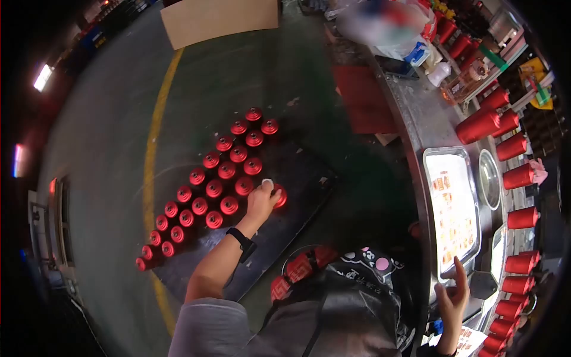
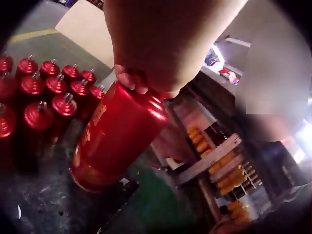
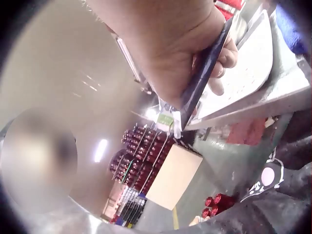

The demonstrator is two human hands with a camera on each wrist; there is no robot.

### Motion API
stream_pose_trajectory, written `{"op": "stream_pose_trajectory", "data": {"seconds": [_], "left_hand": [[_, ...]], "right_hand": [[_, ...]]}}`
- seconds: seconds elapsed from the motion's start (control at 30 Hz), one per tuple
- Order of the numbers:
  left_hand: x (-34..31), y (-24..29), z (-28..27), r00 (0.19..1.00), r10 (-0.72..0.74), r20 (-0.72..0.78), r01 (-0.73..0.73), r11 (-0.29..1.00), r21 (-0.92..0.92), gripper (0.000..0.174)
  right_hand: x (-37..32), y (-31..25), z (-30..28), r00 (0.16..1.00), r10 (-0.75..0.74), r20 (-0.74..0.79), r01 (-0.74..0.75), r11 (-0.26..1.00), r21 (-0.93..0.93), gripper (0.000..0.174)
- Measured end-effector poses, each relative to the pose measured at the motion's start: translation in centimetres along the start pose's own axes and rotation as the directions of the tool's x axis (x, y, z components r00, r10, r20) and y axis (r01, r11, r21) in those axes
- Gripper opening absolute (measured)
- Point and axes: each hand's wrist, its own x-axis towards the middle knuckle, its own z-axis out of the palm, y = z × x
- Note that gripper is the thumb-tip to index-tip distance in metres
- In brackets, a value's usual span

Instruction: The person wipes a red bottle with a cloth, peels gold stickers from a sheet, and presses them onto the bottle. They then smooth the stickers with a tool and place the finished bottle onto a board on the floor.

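My left hand [image 1: 260,205] grips a shiny red canister [image 1: 279,196] by its top end, over a dark board. Seen in the left wrist view, the canister [image 2: 119,134] leans, with fingers of the left hand [image 2: 151,73] curled at its upper rim; its base is near the board. Rows of similar canisters [image 1: 226,170] with metal-tipped tops stand beside it. My right hand [image 1: 455,300] is over the metal bench, index finger extended by a white-lined tray [image 1: 429,208]. The right wrist view shows the right hand [image 3: 190,53] with fingers curled around a dark flat object [image 3: 207,75].
The dark board [image 1: 285,223] lies on the green floor, crossed by a yellow line [image 1: 156,125]. More red canisters [image 1: 522,218] line the bench's far side, near a round metal bowl [image 1: 489,179]. A brown panel [image 1: 220,21] stands at the top of the head view.
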Motion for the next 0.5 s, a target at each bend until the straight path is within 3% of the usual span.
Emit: {"op": "stream_pose_trajectory", "data": {"seconds": [0.1,0.13,0.17,0.23,0.43,0.47,0.5], "left_hand": [[2.2,-5.0,5.6,0.990,-0.141,0.026,0.140,0.990,0.012,0.038],[3.4,-5.7,6.5,0.987,-0.157,0.035,0.156,0.987,0.049,0.035],[4.7,-6.5,7.4,0.973,-0.216,0.077,0.212,0.976,0.052,0.036],[7.1,-8.4,9.9,0.968,-0.243,0.063,0.240,0.969,0.051,0.037],[13.3,-12.5,15.7,0.904,-0.423,0.063,0.413,0.902,0.127,0.039],[13.8,-13.4,16.7,0.910,-0.413,0.032,0.406,0.905,0.127,0.040],[14.3,-14.6,18.0,0.909,-0.417,0.024,0.411,0.904,0.120,0.041]], "right_hand": [[-1.5,1.1,-1.1,0.984,0.091,-0.155,-0.074,0.991,0.111,0.069],[-1.9,2.3,-2.4,0.985,0.094,-0.147,-0.084,0.994,0.069,0.066],[-2.1,3.2,-2.5,0.962,0.028,-0.273,-0.036,0.999,-0.024,0.063],[-3.0,4.0,-3.7,0.947,0.168,-0.275,-0.167,0.986,0.025,0.061],[-5.2,7.1,-5.1,0.935,0.206,-0.288,-0.214,0.977,0.002,0.060],[-5.5,7.0,-5.1,0.913,0.283,-0.293,-0.288,0.957,0.025,0.062],[-5.9,8.3,-5.4,0.917,0.270,-0.296,-0.276,0.961,0.020,0.069]]}}
